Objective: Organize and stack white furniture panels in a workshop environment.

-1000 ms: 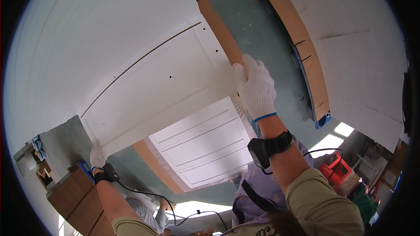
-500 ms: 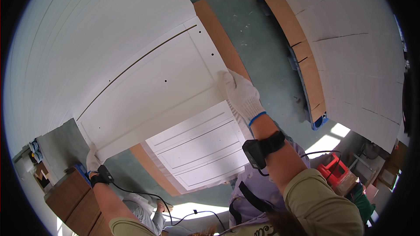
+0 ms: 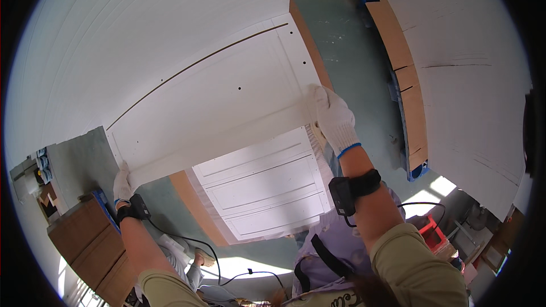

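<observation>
A large white panel (image 3: 213, 99) with a long dark groove and several small dark holes spans between my hands. My gloved right hand (image 3: 334, 115) grips its right edge, thumb on the top face and fingers curled below. At the near left corner my gloved left hand (image 3: 121, 183) holds the edge, its fingers partly hidden. Beneath and nearer to me lie white grooved panels (image 3: 264, 185) on brown cardboard (image 3: 196, 204). The panel's far edge borders a tall stack of white boards (image 3: 170, 23); whether they touch I cannot tell.
On the right, a tall white stack (image 3: 472, 79) stands by brown cardboard (image 3: 414, 108) on a blue pallet (image 3: 418, 171). Brown boards (image 3: 85, 244) are at the lower left, a red plastic item (image 3: 433, 234) at the lower right. A black cable (image 3: 213, 258) hangs below my left wrist.
My view has shifted, so the surroundings sit differently in the picture. Both hands keep their hold on the white panel, which appears slightly higher, its right end further right.
</observation>
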